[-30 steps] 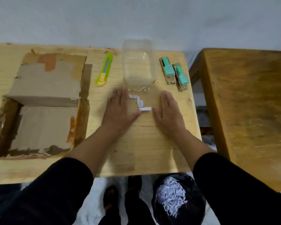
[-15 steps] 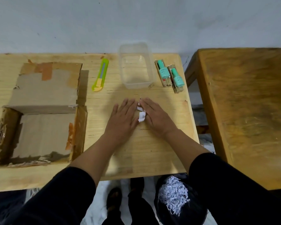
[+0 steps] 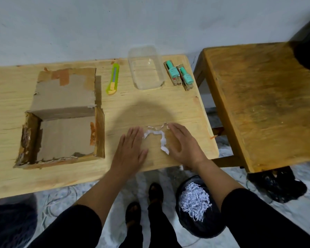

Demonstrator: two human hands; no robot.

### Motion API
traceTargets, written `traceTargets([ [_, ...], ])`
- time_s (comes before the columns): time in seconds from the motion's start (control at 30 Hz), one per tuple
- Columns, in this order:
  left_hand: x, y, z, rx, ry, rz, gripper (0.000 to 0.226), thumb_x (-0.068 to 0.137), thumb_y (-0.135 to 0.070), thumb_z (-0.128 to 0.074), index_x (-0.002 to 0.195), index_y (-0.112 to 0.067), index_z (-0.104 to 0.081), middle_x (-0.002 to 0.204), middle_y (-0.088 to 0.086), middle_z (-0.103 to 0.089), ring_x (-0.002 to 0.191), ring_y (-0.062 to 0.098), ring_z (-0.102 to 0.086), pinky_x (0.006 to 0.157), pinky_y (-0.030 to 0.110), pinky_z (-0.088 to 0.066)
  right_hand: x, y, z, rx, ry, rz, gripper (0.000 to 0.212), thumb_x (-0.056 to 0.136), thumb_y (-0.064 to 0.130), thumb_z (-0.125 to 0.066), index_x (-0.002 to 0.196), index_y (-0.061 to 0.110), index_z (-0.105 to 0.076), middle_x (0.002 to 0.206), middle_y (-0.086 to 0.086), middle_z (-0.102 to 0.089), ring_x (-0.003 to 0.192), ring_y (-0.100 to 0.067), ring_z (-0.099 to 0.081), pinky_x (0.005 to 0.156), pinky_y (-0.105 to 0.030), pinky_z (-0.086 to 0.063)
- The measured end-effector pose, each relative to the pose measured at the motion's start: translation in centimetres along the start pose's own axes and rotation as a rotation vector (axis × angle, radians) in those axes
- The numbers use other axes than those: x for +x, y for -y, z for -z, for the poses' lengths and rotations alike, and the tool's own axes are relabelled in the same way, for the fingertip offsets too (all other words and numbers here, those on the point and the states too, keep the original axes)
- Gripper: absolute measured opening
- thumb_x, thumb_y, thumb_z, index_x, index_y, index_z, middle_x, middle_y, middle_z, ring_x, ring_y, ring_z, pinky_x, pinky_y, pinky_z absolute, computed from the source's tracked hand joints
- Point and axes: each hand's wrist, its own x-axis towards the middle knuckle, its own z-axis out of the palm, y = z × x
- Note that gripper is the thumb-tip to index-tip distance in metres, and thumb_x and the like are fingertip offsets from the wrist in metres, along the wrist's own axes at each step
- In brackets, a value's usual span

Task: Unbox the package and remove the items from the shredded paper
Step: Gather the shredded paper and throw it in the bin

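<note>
Okay, cleanup stage, by the look of it.
Table: pale wood; near edge sits just below both hands.
Cardboard box: open, looks emptied, left of the hands.
Bin: on the floor under the table edge, holds shredded paper.
Left hand: flat, fingers straight, holding nothing.
Right hand: flat, fingers loosely spread, touching the strips.
Items: two teal bottles at the far right corner, beside a clear tub.
Paper strips: few, between the hands.
Next: likely sweep strips off the near edge into the bin; room is open there.
</note>
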Motion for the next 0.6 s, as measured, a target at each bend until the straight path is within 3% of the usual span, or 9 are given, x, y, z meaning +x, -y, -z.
traceTargets([
  [0.17,-1.1,0.3,-0.2,0.046,-0.031,0.064,0.066,0.09,-0.047,-0.024,0.144,-0.009,-0.024,0.153,0.01,-0.024,0.142,0.021,-0.013,0.113,0.034,0.0,1.2,1.1,-0.8,-0.055,-0.019,-0.071,0.093,0.071,0.052,-0.071,0.143,0.012,-0.028,0.148,-0.004,-0.03,0.135,-0.018,-0.028,0.112,-0.032,-0.024],
  [0.27,-1.1,0.3,-0.2,0.034,-0.037,0.057,0.067,0.089,-0.048,-0.02,0.146,-0.013,-0.018,0.155,0.008,-0.018,0.143,0.017,-0.006,0.115,0.034,0.002,2.5,1.1,-1.6,-0.117,-0.038,-0.097,0.096,0.068,0.057,-0.071,0.143,0.013,-0.028,0.144,-0.003,-0.034,0.131,-0.021,-0.029,0.107,-0.032,-0.024],
  [0.33,-1.1,0.3,-0.2,0.027,-0.033,0.056,0.065,0.089,-0.047,-0.019,0.146,-0.016,-0.012,0.156,0.006,-0.014,0.143,0.015,-0.001,0.115,0.035,0.002,3.2,1.3,-2.0,-0.161,-0.056,-0.092,0.089,0.068,0.055,-0.071,0.139,0.014,-0.037,0.137,-0.007,-0.041,0.123,-0.027,-0.036,0.101,-0.037,-0.032],
  [0.43,-1.0,0.3,-0.1,0.042,-0.028,0.05,0.064,0.091,-0.046,-0.021,0.146,-0.016,-0.011,0.156,0.007,-0.015,0.143,0.015,-0.002,0.115,0.033,0.004,3.6,1.4,-3.0,-0.124,-0.164,-0.036,0.069,0.065,0.05,-0.068,0.119,0.008,-0.06,0.114,-0.016,-0.056,0.099,-0.036,-0.049,0.082,-0.04,-0.041],
  [0.6,-1.1,0.3,-0.1,0.056,-0.038,0.044,0.063,0.091,-0.045,-0.024,0.145,-0.014,-0.017,0.155,0.008,-0.02,0.143,0.017,-0.008,0.114,0.033,0.003,3.4,1.8,-4.3,0.037,-0.317,-0.051,0.024,0.074,0.013,-0.071,0.098,0.007,-0.072,0.089,-0.016,-0.06,0.085,-0.032,-0.055,0.07,-0.03,-0.044],
])
